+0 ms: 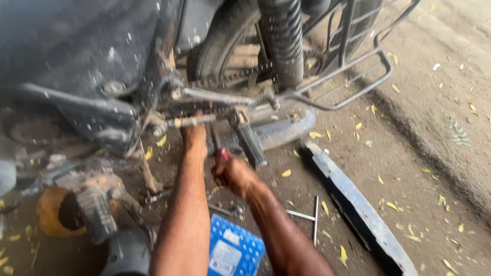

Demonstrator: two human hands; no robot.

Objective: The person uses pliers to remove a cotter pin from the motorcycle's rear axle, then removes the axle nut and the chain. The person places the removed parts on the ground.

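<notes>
Left hand (194, 137) clamped up on the horizontal footrest rod (192, 121), right hand (232, 174) just below-right, fist closed round a red-handled tool (222, 156) pointing upward.

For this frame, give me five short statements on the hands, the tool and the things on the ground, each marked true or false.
1. The right hand grips a red-handled tool. True.
2. The left hand rests flat on the ground. False: it is raised, gripping a rusty rod under the motorcycle.
3. A blue perforated box lies between the two forearms. True.
4. A T-shaped metal wrench lies on the ground to the right of the right forearm. True.
5. The long grey metal bar leans upright against the rear tyre. False: it lies flat on the dirt, apart from the tyre.
</notes>
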